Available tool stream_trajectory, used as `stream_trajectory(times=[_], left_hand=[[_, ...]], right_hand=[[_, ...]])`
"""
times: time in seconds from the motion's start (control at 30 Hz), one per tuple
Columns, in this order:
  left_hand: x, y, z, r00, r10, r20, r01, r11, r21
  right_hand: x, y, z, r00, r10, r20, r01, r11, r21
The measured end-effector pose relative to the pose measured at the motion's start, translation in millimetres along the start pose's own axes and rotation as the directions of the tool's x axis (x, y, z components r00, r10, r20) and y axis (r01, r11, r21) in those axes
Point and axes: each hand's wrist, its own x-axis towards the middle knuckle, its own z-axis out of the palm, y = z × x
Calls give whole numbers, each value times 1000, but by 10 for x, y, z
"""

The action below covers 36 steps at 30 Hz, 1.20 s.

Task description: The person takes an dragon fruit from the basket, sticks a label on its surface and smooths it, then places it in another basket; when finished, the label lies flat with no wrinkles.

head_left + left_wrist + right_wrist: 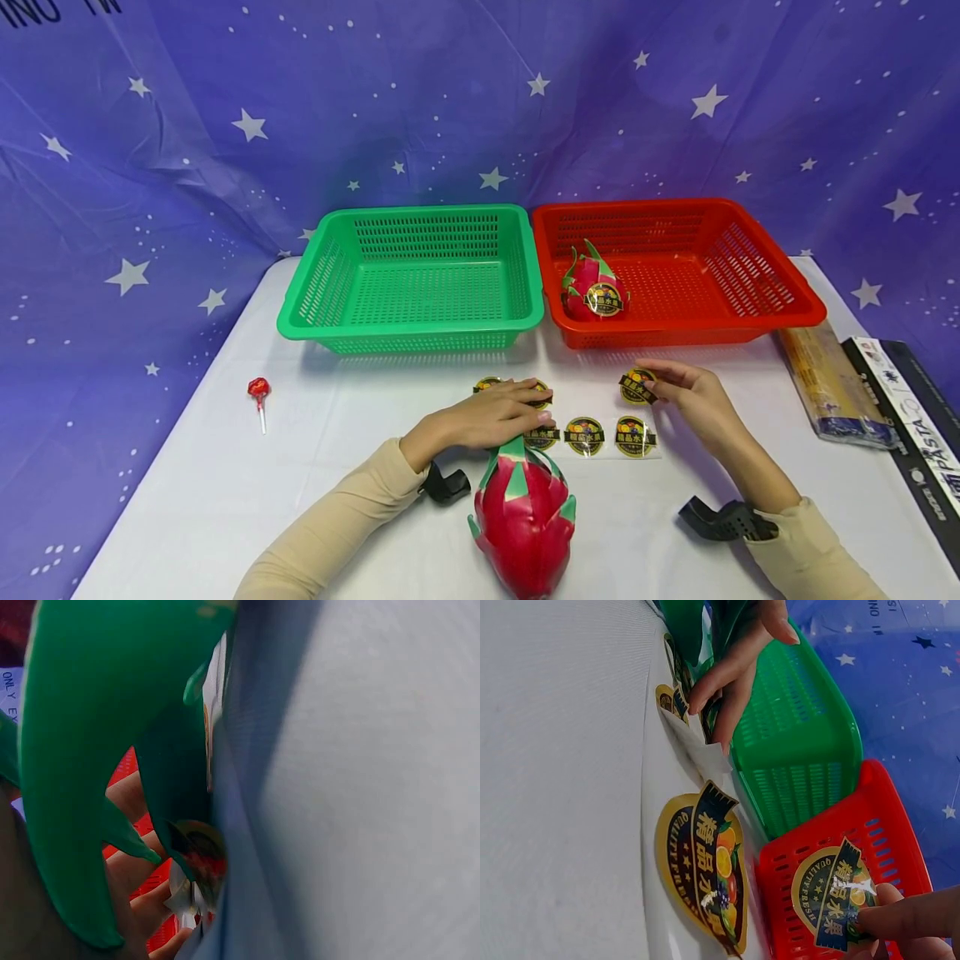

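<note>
My right hand (693, 404) pinches a round black-and-gold fruit sticker (836, 896) between thumb and finger, lifted above the sheet's right end. The sticker sheet (609, 447) lies on the table with several like stickers on it. My left hand (480, 414) rests on the sheet's left part, its fingers extended and covering some stickers. Just below that hand lies a red dragon fruit (522, 521) with green leaf tips, near the table's front. In the left wrist view, the green leaves (67, 765) hide much of the left hand.
A green basket (420, 327) stands at the back left of the table. Beside it, a red basket (690, 333) holds another dragon fruit (588, 279) bearing a sticker. A lollipop (258, 392) lies at left. Packages of pasta-labelled boxes (903, 408) and a wrapped pack (832, 379) line the right edge.
</note>
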Motion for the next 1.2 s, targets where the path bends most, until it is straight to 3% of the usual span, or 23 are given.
stream_trajectory(times=[0.37, 0.67, 0.8, 0.93, 1.07, 1.2], left_hand=[[-8, -32, 10, 999, 33, -30, -33, 999, -19], [-77, -71, -51, 981, 111, -159, -130, 985, -113], [-211, -44, -96, 974, 21, -226, -62, 983, -174], [-397, 39, -155, 944, -125, -304, 48, 967, -249], [-579, 160, -197, 906, -259, -335, 123, 917, -379], [-741, 277, -186, 872, -384, -304, 205, 850, -486]], right_hand=[[-25, -11, 18, 1000, 21, -15, -21, 1000, -18], [-110, -154, 97, 999, 46, 25, -43, 993, -106], [-147, -190, 154, 998, 51, 42, -46, 994, -100], [-191, -232, 229, 997, 53, 64, -46, 994, -99], [-261, -298, 325, 995, 41, 94, -32, 994, -103], [-343, -364, 426, 991, 21, 135, -10, 997, -79]])
